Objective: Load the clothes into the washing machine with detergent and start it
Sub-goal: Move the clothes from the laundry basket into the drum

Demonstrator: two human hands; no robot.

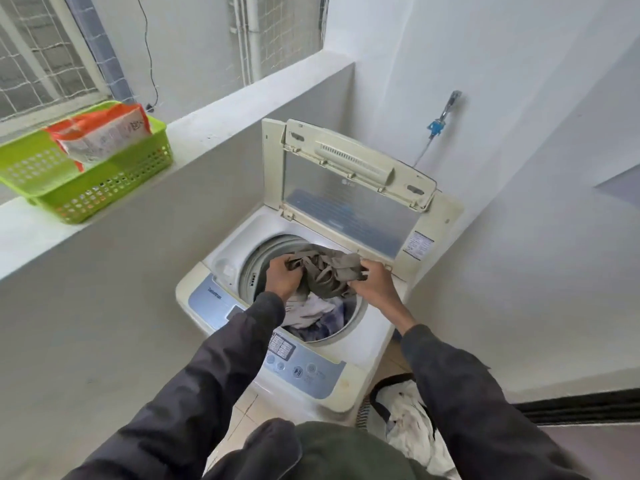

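A white top-loading washing machine (374, 327) stands in the corner with its lid (349, 188) folded up. Over its drum opening, my left hand (282, 277) and my right hand (372, 282) both grip a crumpled grey-brown garment (329, 271). Below it, white and blue clothes (318, 315) lie inside the drum. The blue control panel (301, 367) runs along the machine's near edge, partly hidden by my left sleeve. An orange and white detergent bag (100, 135) sits in a green plastic basket (100, 188) on the ledge at the left.
A white ledge (214, 129) runs along the left wall under netted windows. A bag of white laundry (412, 420) sits on the floor right of the machine. A tap with a blue hose fitting (434, 128) is on the back wall.
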